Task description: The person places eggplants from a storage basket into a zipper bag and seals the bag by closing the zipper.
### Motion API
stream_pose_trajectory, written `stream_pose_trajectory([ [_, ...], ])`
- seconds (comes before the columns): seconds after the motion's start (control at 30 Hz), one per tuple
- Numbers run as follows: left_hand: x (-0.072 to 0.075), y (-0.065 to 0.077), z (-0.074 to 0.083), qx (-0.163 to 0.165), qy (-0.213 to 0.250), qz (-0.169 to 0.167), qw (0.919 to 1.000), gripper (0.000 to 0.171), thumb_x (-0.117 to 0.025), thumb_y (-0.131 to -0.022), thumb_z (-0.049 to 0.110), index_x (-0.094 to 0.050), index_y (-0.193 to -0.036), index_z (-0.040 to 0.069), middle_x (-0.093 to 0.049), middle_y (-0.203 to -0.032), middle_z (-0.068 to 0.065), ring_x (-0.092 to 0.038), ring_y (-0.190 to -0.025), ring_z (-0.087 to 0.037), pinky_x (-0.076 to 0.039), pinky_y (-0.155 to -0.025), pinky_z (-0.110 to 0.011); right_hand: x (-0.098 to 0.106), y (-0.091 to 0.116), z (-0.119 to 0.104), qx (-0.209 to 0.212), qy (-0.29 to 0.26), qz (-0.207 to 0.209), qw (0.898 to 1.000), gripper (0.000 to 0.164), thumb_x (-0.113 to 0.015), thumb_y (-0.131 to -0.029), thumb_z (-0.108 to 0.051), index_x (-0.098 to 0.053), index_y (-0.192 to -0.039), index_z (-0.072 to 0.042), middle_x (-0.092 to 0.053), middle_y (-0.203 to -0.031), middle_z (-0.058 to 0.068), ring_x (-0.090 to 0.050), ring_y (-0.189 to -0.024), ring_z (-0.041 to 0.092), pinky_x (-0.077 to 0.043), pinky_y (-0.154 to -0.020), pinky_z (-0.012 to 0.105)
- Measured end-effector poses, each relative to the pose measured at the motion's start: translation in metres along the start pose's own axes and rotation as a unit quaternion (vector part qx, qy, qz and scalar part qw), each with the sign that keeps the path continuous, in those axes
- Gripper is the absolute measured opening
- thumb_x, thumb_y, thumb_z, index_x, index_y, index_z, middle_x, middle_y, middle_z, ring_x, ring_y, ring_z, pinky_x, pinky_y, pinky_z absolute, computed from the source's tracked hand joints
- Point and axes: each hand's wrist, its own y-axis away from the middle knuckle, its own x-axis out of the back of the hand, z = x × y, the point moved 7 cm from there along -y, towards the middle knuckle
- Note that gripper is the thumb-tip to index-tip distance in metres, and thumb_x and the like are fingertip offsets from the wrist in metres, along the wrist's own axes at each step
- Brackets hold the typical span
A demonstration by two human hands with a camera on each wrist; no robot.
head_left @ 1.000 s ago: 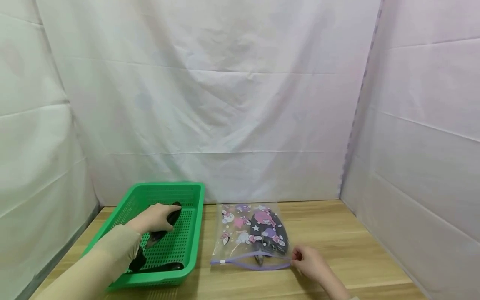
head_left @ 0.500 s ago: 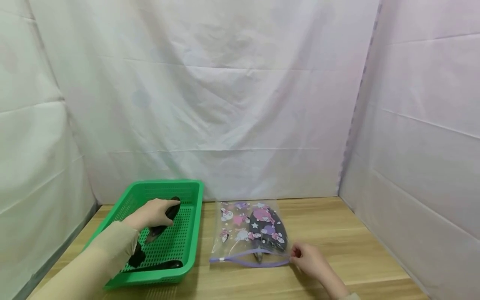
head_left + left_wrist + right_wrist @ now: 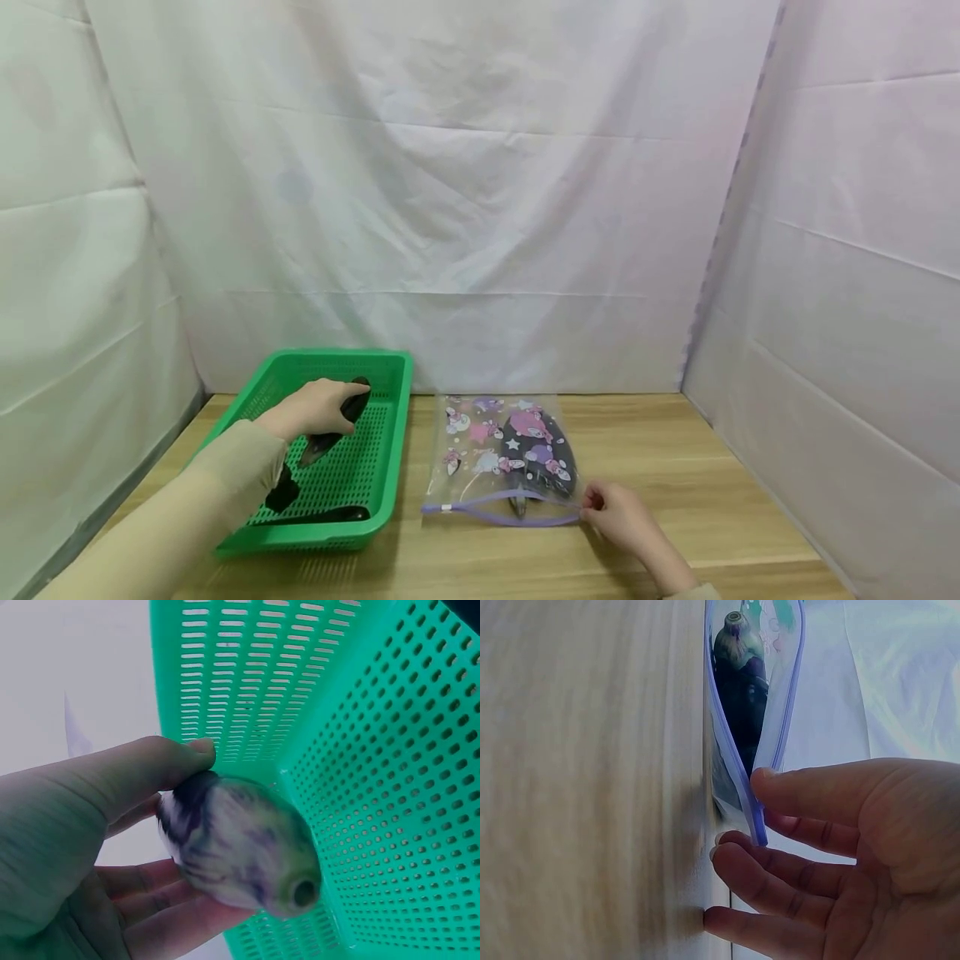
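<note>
My left hand (image 3: 318, 407) grips a dark eggplant (image 3: 322, 447) over the green basket (image 3: 402, 433). In the left wrist view, the thumb and fingers hold this eggplant (image 3: 247, 844) around its pale stem end. A clear zip bag (image 3: 483, 485) with cartoon prints and a purple slider strip lies flat to the right. Its mouth gapes, and another dark eggplant (image 3: 742, 705) lies inside, stem toward the opening. With thumb and index finger, my right hand (image 3: 622, 521) pinches the right corner of the bag's purple edge.
Inside the basket, a slender dark item (image 3: 326, 515) lies along the near wall, beside a black lumpy thing (image 3: 283, 490) partly hidden by the sleeve. White cloth walls (image 3: 450, 208) enclose the wooden table (image 3: 637, 433) at back and sides.
My left hand has risen slightly within the basket, with the eggplant in its grip. The right hand keeps its pinch on the bag's corner. The head view has shifted a little.
</note>
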Motion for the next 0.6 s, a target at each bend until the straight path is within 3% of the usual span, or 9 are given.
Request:
stream_pose_trajectory([
  [0.43, 0.007, 0.000, 0.013, -0.005, -0.012, -0.003, 0.9999, 0.068, -0.074, -0.083, 0.015, -0.046, -0.143, 0.004, -0.054, -0.129, -0.027, -0.059, -0.088, -0.027, -0.046, -0.064, -0.037, -0.001, -0.001, 0.001, -0.011, 0.005, -0.009, 1.000, 0.018, -0.074, -0.076, -0.003, -0.058, -0.072, -0.011, -0.053, -0.066, -0.003, -0.048, -0.056, 0.013, -0.042, -0.051, 0.026],
  [0.6, 0.012, 0.001, 0.019, -0.010, -0.027, 0.002, 0.9996, 0.067, -0.076, -0.083, 0.017, -0.047, -0.143, 0.004, -0.055, -0.127, -0.027, -0.060, -0.096, -0.033, -0.049, -0.068, -0.041, 0.000, -0.001, 0.000, -0.002, 0.001, -0.004, 1.000, 0.019, -0.074, -0.076, -0.002, -0.057, -0.072, -0.011, -0.053, -0.066, -0.003, -0.048, -0.058, 0.014, -0.042, -0.052, 0.026],
])
